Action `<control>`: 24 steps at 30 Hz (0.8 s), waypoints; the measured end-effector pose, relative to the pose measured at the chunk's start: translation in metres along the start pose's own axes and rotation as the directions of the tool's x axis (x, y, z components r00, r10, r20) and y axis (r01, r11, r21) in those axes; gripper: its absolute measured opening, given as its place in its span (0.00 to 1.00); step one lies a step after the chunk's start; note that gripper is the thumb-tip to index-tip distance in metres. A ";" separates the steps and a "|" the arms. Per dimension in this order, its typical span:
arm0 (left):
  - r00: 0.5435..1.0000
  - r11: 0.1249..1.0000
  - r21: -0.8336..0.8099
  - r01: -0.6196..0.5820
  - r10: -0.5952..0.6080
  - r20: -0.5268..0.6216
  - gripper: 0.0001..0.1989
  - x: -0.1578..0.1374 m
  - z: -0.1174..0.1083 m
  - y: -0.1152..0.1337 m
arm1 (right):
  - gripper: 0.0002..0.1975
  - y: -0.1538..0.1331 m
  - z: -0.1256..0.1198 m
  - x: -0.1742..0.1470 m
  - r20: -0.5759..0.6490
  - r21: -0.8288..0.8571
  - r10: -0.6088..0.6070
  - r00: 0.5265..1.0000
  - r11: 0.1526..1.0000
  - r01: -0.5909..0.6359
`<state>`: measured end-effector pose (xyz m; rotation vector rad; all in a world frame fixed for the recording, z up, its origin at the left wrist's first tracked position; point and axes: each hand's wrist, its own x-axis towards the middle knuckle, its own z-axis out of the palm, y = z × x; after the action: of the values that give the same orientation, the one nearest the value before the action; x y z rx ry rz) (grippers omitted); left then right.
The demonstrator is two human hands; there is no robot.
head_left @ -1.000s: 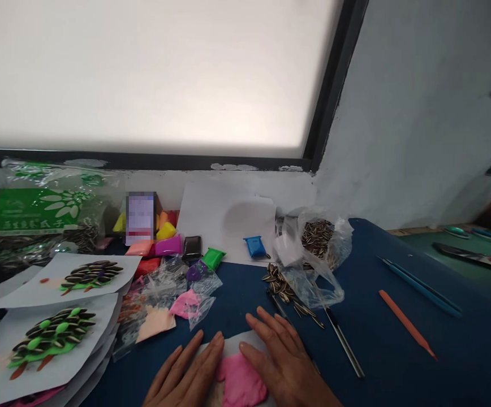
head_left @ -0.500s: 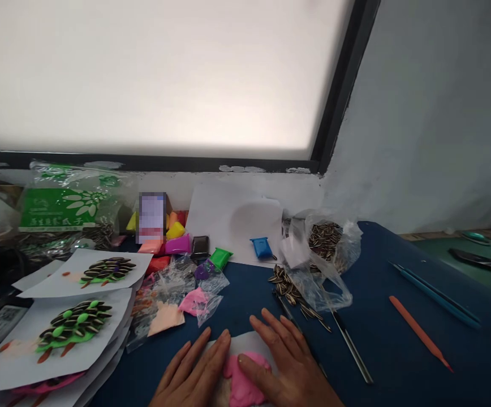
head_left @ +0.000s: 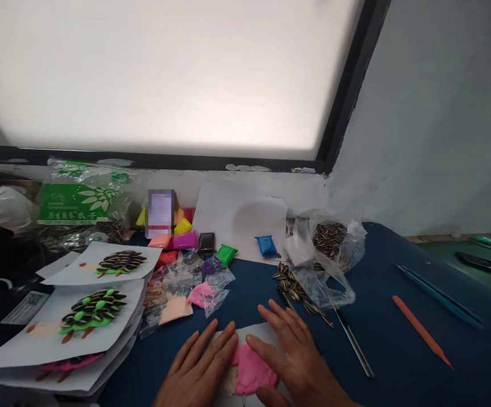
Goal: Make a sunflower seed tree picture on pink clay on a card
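Observation:
A flattened piece of pink clay lies on a small sheet of white paper at the bottom centre. A patch of beige clay adjoins its left side. My left hand rests flat along the left of the paper, its fingertips beside the upper left edge of the pink clay. On the other side my right hand has its fingers spread, with the index finger and thumb at the clay's right edge. Neither hand grips anything.
Paper sheets with sunflower-seed hedgehogs are stacked at left. Clay packets and opened wrappers lie behind my hands. Loose seeds and a seed bag stand right of centre. Further right are tweezers and an orange tool.
The view has shifted, so most things on the table appear slightly further right. My right thumb now shows below the index finger, and the pink clay looks broader and flatter.

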<state>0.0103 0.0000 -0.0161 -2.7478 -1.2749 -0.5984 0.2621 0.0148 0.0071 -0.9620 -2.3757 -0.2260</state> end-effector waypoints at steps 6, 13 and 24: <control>0.999 0.999 -0.038 0.022 -0.024 -0.038 0.37 0.003 -0.006 0.004 | 0.22 -0.007 0.004 0.004 0.028 0.027 0.024 0.999 0.999 -0.025; 0.999 1.000 -0.005 0.018 -0.018 -0.046 0.29 0.003 -0.005 0.005 | 0.23 -0.008 0.025 -0.004 0.053 0.057 0.047 0.998 0.997 -0.050; 0.999 0.999 -0.019 0.027 -0.027 -0.022 0.32 0.001 -0.001 0.003 | 0.21 -0.009 0.003 0.014 0.098 0.052 -0.031 0.995 0.998 0.026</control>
<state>0.0129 -0.0016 -0.0140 -2.7348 -1.3107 -0.6446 0.2468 0.0178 0.0135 -0.9360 -2.4738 -0.1317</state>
